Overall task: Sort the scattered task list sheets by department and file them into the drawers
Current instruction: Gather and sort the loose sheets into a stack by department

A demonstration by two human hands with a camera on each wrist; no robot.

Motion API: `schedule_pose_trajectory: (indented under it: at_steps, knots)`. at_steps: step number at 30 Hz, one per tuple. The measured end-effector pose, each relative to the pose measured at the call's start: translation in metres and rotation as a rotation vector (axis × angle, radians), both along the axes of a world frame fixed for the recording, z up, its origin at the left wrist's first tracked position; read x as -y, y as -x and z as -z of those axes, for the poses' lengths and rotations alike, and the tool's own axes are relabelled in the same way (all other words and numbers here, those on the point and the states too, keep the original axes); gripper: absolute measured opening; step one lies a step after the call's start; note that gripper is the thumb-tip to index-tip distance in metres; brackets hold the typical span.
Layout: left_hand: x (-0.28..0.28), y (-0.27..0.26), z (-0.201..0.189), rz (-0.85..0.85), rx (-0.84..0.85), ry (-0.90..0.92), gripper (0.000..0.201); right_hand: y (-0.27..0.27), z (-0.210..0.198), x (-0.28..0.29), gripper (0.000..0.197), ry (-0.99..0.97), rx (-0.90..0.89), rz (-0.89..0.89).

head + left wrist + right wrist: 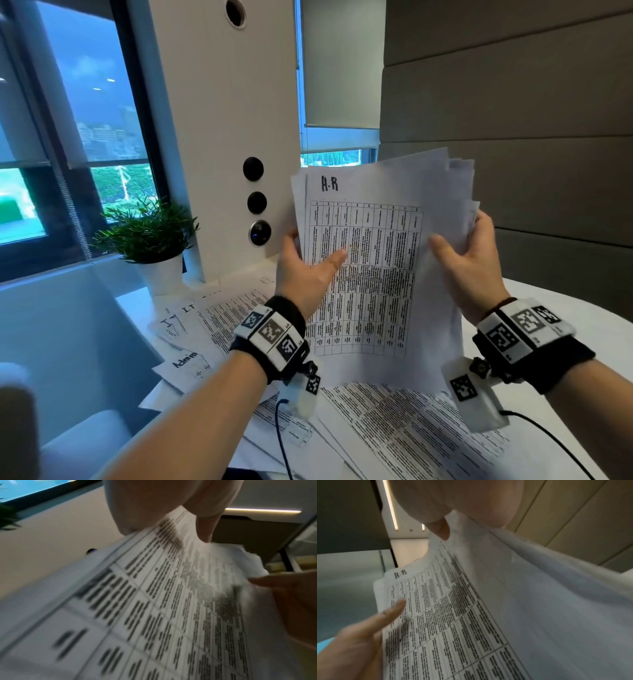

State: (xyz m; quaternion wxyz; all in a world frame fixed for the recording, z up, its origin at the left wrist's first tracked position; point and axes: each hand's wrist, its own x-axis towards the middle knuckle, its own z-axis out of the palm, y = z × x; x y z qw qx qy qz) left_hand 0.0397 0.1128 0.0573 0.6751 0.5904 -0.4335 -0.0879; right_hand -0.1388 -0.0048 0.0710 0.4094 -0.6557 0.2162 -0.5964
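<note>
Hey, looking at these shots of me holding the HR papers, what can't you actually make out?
- Table text on the H-R sheet: too small in the head view, blurred in both wrist views.
- Sheets behind it: number and labels hidden by the front sheet.
- Left hand and right hand fingers: behind the stack.
- Drawers: none in view.

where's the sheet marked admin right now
In the head view the Admin sheet lies flat at the table's left edge, just left of the left hand's wrist, below the IT sheets and the potted plant.
</note>
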Motion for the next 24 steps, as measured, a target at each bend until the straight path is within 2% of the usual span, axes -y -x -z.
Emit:
schedule_pose_trajectory:
  at_steps: [3,5,7,11,15,17,20,24]
  knots:
    - [0.003,-0.003,0.017,0.003,-0.019,-0.220,0.035,0.002,0.009,0.005,0.029,-0.087,-0.169,0.061]
    - [0.004,-0.006,0.022,-0.061,-0.077,-0.233,0.028,0.004,0.018,0.004,0.021,-0.099,-0.436,0.079]
    - [0.005,-0.013,0.019,-0.148,-0.153,-0.184,0.021,0.008,0.032,0.009,0.024,-0.074,-0.736,0.081]
    - [0.004,-0.030,0.016,-0.280,-0.289,-0.165,0.031,0.022,0.051,0.020,0.074,-0.189,-1.221,-0.058]
    - [0.004,-0.039,0.037,-0.309,-0.219,-0.332,0.032,0.031,0.064,0.036,0.117,-0.222,-1.606,-0.011]
    - [0.006,-0.043,0.046,-0.311,-0.221,-0.371,0.033,0.033,0.071,0.039,0.127,-0.231,-1.720,0.014]
    - [0.009,-0.049,0.048,-0.348,-0.263,-0.343,0.034,0.035,0.083,0.036,0.123,-0.150,-1.844,0.086]
    - [0.011,-0.060,0.047,-0.388,-0.313,-0.277,0.031,0.039,0.095,0.043,0.102,-0.184,-1.757,0.104]
